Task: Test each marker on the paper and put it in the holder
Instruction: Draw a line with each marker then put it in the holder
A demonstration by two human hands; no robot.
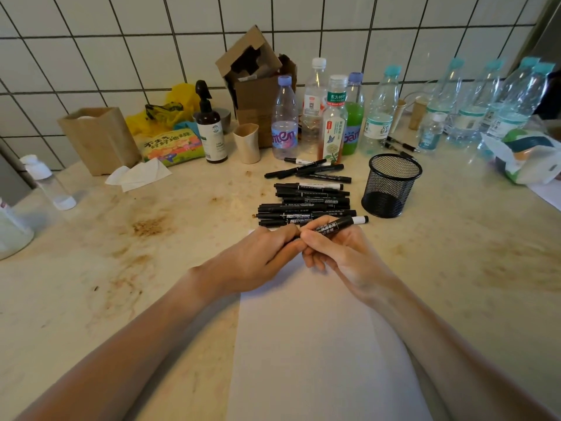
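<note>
Both hands meet over the far end of a white sheet of paper (312,344). My right hand (340,253) grips a black marker (340,225) whose white end points right, toward the holder. My left hand (258,253) pinches the marker's left end, which its fingers hide. Just beyond my hands lies a pile of several black markers (309,199). A black wire-mesh holder (391,185) stands upright to the right of the pile and looks empty.
Several plastic bottles (331,117) line the tiled wall at the back, with a torn cardboard box (255,86), a pump bottle (211,129), a beige cup (247,142) and a snack bag (170,145). Crumpled tissue (136,176) lies at left. The counter (121,268) is stained.
</note>
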